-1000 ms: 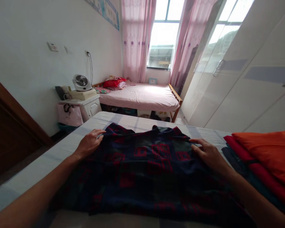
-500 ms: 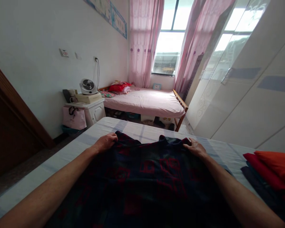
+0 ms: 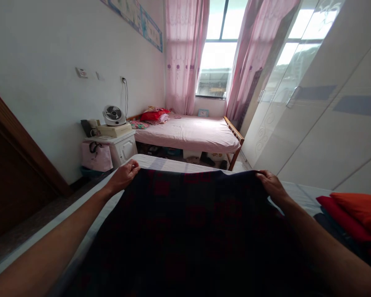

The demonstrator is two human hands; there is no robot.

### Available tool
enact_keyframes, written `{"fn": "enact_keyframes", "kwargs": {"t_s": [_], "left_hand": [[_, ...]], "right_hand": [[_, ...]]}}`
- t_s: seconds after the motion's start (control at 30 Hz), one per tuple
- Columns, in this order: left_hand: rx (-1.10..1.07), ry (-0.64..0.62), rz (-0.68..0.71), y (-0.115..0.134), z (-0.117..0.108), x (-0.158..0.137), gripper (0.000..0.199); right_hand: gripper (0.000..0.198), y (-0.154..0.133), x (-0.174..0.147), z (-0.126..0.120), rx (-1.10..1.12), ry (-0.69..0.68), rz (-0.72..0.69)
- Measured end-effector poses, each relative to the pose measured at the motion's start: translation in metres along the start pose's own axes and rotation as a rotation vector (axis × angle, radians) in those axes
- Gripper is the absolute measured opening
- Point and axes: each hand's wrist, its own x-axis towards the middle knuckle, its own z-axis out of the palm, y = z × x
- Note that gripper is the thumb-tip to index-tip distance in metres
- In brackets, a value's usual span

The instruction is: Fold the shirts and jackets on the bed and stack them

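A dark garment (image 3: 188,222) with red square patterns hangs spread between my hands, its top edge pulled nearly straight; its lower part runs out of view at the bottom, and its exact kind is unclear. My left hand (image 3: 123,176) is closed in a pinch on the upper left corner. At the upper right corner, my right hand (image 3: 271,185) grips the cloth with fingers and thumb. Beneath the garment lies a bed with a pale, striped sheet (image 3: 156,161), largely covered by the dark cloth.
Folded clothes (image 3: 355,212), orange, red and dark, are stacked at the right. Beyond the near bed stands a second bed (image 3: 185,132) with pink bedding. A fan (image 3: 113,115) sits on a white cabinet (image 3: 125,148) at left. White wardrobes (image 3: 315,136) line the right side.
Both hands have moved apart, and the garment's bunched top edge is now stretched taut and raised. My left hand has shifted left, my right hand right.
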Motion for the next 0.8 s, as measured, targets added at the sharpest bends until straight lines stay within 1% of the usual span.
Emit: {"fn": "enact_keyframes", "kwargs": {"t_s": [0.1, 0.17, 0.23, 0.3, 0.37, 0.43, 0.53, 0.6, 0.63, 0.67, 0.77, 0.8], "left_hand": [[-0.059, -0.043, -0.103, -0.009, 0.02, 0.002, 0.039], [-0.115, -0.097, -0.169, -0.015, 0.027, 0.0, 0.047], [-0.172, -0.156, -0.208, -0.018, 0.026, -0.005, 0.052], [-0.228, -0.216, -0.222, -0.017, 0.021, -0.009, 0.054], [-0.287, -0.261, -0.226, -0.014, 0.015, -0.01, 0.054], [-0.344, -0.261, -0.235, -0.011, 0.013, -0.009, 0.056], [-0.405, -0.18, -0.246, -0.006, 0.016, -0.007, 0.061], [-0.431, -0.14, -0.251, -0.004, 0.017, -0.007, 0.061], [-0.442, -0.147, -0.256, -0.004, 0.017, -0.008, 0.058], [-0.453, -0.176, -0.264, -0.003, 0.017, -0.01, 0.054], [-0.493, -0.327, -0.292, -0.002, 0.015, -0.017, 0.043], [-0.507, -0.357, -0.304, -0.002, 0.015, -0.02, 0.041]], "right_hand": [[0.025, 0.009, 0.005, 0.017, -0.087, -0.025, 0.008], [0.019, 0.014, 0.005, 0.027, -0.101, -0.075, 0.006], [0.018, 0.017, 0.005, 0.032, -0.103, -0.15, -0.012], [0.018, 0.018, 0.004, 0.035, -0.103, -0.236, -0.026], [0.017, 0.017, 0.005, 0.035, -0.117, -0.293, -0.026], [0.02, 0.016, 0.008, 0.033, -0.137, -0.293, -0.025], [0.032, 0.015, 0.01, 0.028, -0.164, -0.242, -0.043], [0.035, 0.014, 0.01, 0.026, -0.193, -0.224, -0.051], [0.035, 0.013, 0.009, 0.025, -0.211, -0.221, -0.052], [0.034, 0.013, 0.008, 0.024, -0.227, -0.222, -0.051], [0.032, 0.012, 0.003, 0.025, -0.265, -0.245, -0.051], [0.032, 0.012, 0.002, 0.027, -0.275, -0.256, -0.052]]}}
